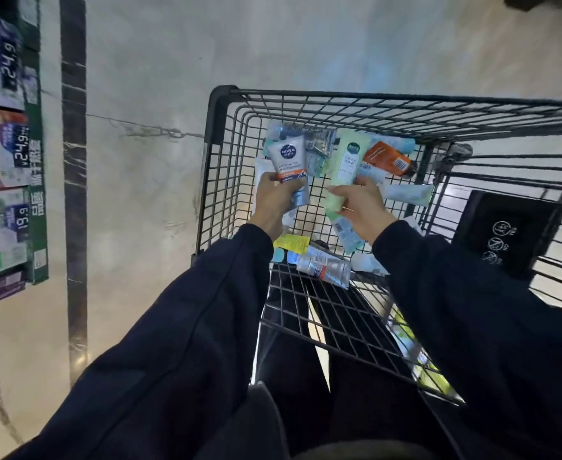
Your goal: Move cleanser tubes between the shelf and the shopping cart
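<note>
Both my hands are inside the black wire shopping cart (221, 104). My left hand (273, 197) grips a white tube with a blue round logo and orange band (288, 157), its flat end up. My right hand (359, 202) grips a pale green tube (347, 161). Several other tubes lie on the cart floor, among them an orange one (387, 159), a white one (405, 192) and a clear bottle (324, 267) near me.
The shelf edge (35, 161) with price tags and boxed goods runs down the far left. A dark strip (74, 161) crosses the pale floor beside it. The cart's black child-seat flap (505, 234) is at the right. My dark-trousered legs stand behind the cart.
</note>
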Demonstrator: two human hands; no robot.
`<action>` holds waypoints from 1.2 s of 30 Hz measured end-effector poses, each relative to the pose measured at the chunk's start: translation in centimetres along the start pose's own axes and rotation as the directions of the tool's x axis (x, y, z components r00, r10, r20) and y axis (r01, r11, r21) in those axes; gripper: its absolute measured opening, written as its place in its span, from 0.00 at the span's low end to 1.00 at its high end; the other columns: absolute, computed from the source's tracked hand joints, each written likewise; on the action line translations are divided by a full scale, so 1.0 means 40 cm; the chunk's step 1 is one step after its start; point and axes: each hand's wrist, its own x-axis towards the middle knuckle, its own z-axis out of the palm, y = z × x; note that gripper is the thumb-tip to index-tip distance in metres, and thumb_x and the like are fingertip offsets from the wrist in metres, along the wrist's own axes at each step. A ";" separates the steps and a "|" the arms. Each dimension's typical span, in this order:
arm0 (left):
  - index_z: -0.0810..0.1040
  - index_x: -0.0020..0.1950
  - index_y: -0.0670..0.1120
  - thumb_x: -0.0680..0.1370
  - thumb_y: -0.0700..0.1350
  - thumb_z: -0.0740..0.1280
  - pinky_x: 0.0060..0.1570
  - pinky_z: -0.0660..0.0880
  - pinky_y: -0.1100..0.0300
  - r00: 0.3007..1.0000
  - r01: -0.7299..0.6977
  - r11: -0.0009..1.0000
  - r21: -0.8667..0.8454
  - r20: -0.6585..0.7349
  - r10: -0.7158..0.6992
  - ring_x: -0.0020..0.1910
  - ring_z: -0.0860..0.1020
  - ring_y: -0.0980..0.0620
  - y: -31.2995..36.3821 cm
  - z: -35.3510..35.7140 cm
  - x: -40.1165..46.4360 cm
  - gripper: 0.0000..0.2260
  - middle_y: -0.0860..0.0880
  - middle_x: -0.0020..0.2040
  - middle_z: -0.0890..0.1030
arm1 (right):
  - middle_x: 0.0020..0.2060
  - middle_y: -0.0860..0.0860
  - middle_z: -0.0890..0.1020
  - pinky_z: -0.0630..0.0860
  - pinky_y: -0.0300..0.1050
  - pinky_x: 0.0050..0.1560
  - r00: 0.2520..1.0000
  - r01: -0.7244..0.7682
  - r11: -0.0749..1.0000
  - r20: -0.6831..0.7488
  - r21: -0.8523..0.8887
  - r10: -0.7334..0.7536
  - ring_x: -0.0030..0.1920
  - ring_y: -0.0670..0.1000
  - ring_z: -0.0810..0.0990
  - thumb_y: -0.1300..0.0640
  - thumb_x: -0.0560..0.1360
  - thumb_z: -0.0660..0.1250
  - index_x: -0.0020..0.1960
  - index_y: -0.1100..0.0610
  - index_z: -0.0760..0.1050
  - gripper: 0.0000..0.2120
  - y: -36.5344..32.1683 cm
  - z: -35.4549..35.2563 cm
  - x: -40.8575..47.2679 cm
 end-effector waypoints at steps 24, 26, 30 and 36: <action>0.72 0.69 0.47 0.74 0.34 0.74 0.58 0.80 0.35 0.704 -0.543 0.831 0.122 0.605 0.371 0.60 0.81 0.35 0.151 -0.047 -0.847 0.25 0.41 0.62 0.81 | 0.62 0.55 0.85 0.78 0.59 0.63 0.839 0.499 0.787 0.025 0.363 -0.543 0.60 0.58 0.84 0.65 0.76 0.69 0.71 0.50 0.73 0.25 0.001 -0.215 -0.962; 0.74 0.67 0.50 0.75 0.36 0.74 0.58 0.80 0.37 0.654 -0.594 0.790 0.152 0.663 0.364 0.59 0.81 0.37 0.129 -0.053 -0.885 0.23 0.44 0.61 0.82 | 0.61 0.56 0.85 0.78 0.62 0.64 0.823 0.536 0.724 -0.075 0.434 -0.563 0.59 0.58 0.85 0.64 0.75 0.70 0.73 0.52 0.72 0.27 0.056 -0.213 -1.013; 0.76 0.64 0.52 0.76 0.38 0.74 0.52 0.83 0.43 0.527 -0.687 0.709 0.161 0.782 0.333 0.55 0.83 0.41 0.073 -0.053 -0.960 0.19 0.48 0.57 0.83 | 0.56 0.59 0.86 0.80 0.61 0.62 0.769 0.626 0.563 -0.305 0.540 -0.562 0.55 0.59 0.85 0.70 0.78 0.68 0.71 0.57 0.74 0.23 0.184 -0.219 -1.106; 0.76 0.66 0.52 0.76 0.39 0.75 0.56 0.82 0.43 0.368 -0.791 0.577 0.202 0.911 0.185 0.57 0.83 0.45 -0.048 -0.033 -1.077 0.20 0.49 0.58 0.84 | 0.55 0.61 0.86 0.81 0.56 0.56 0.684 0.726 0.365 -0.560 0.583 -0.467 0.52 0.60 0.87 0.70 0.76 0.70 0.66 0.55 0.77 0.21 0.410 -0.258 -1.252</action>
